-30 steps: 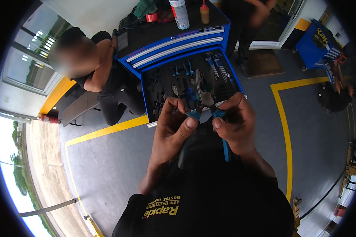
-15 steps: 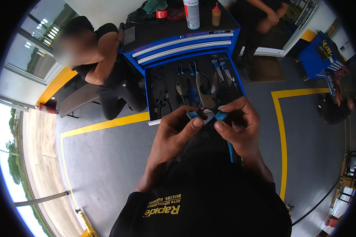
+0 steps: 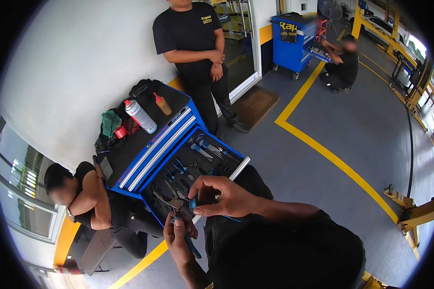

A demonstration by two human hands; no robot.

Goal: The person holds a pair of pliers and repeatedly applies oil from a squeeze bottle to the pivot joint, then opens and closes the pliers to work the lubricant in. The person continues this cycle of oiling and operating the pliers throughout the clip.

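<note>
Pliers (image 3: 177, 204) are sitting between both grips: left hand (image 3: 180, 238) holding one blue handle, right hand (image 3: 229, 197) pinching the other, so neither is nearer. Handles are standing apart; long axis is slanting forward and left, jaws pointing over the open drawer (image 3: 241, 168) of the blue tool cabinet (image 3: 178, 98).

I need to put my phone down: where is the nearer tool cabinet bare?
On the tool cabinet, the top lies bare between spray can, red object and front edge, plus a smaller patch right of the squeeze bottle. Crowded spots: around the green cloth, and the open drawer beyond the held pliers.
</note>
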